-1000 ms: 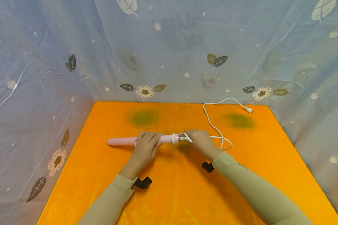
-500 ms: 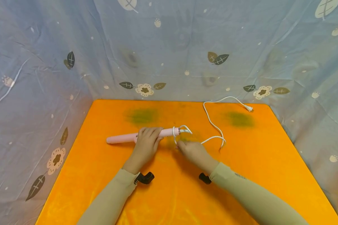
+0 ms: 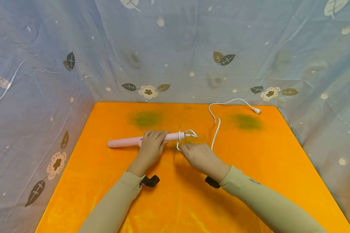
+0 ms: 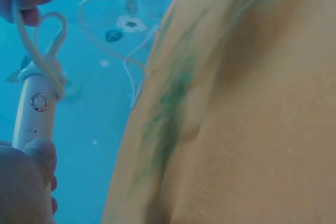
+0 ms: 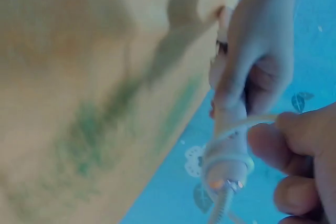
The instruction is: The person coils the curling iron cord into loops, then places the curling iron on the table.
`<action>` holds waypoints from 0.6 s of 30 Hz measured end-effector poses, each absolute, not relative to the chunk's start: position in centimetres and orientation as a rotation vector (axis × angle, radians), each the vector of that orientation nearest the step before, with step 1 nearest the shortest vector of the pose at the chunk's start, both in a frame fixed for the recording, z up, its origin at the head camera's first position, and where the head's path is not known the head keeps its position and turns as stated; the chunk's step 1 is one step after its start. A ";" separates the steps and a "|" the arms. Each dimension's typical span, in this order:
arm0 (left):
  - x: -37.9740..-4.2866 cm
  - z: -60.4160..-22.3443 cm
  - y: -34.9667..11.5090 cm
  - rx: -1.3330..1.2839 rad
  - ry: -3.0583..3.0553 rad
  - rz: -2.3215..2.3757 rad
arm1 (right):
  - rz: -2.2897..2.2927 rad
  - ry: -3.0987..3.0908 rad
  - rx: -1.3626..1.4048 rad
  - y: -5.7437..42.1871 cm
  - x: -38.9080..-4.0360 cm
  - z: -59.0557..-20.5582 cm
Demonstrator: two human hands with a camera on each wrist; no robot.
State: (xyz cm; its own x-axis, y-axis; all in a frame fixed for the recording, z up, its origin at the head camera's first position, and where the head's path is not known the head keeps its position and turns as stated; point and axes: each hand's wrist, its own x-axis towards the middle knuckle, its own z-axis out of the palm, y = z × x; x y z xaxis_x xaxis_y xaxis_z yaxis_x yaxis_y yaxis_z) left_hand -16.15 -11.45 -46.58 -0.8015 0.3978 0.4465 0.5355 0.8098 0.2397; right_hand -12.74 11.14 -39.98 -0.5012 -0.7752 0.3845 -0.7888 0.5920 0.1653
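Note:
A pink curling iron (image 3: 123, 142) lies crosswise near the middle of the orange table, its barrel pointing left. My left hand (image 3: 152, 146) grips it around the handle. The white cord (image 3: 216, 132) leaves the handle's right end, bends back and loops round that end. In the right wrist view, thumb and forefinger of my right hand (image 5: 299, 150) pinch this cord beside the handle. A round button (image 4: 39, 102) shows on the handle in the left wrist view. My left palm hides part of the handle.
The cord's far stretch runs to a white plug (image 3: 256, 110) by the table's back right corner. An orange cloth (image 3: 175, 200) with greenish patches covers the table. Patterned grey-blue curtains (image 3: 175, 58) stand behind and on both sides.
My right hand has come from beyond the handle's right end to its near side, drawing the cord along. The cord's slack on the right has shifted. My left hand keeps its grip.

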 end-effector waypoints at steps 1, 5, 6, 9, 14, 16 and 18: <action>-16.1 -46.6 -11.5 -0.706 -2.628 -0.497 | 0.051 -2.385 1.260 11.1 -12.8 -39.6; -15.9 -46.6 -11.5 -0.732 -2.652 -0.458 | 0.101 -2.315 1.276 11.3 -13.5 -38.6; -15.8 -46.6 -11.6 -0.740 -2.655 -0.456 | 0.116 -2.304 1.277 11.4 -13.7 -38.4; -15.6 -46.6 -11.6 -0.755 -2.655 -0.455 | 0.159 -2.269 1.283 11.6 -14.2 -37.9; -15.4 -46.6 -11.5 -0.772 -2.666 -0.454 | 0.222 -2.255 1.246 12.0 -14.9 -37.2; -15.3 -46.6 -11.5 -0.782 -2.673 -0.460 | 0.243 -2.262 1.238 12.1 -15.1 -36.9; -15.1 -46.9 -11.5 -0.797 -2.672 -0.455 | 0.246 -2.268 1.241 12.1 -15.3 -36.7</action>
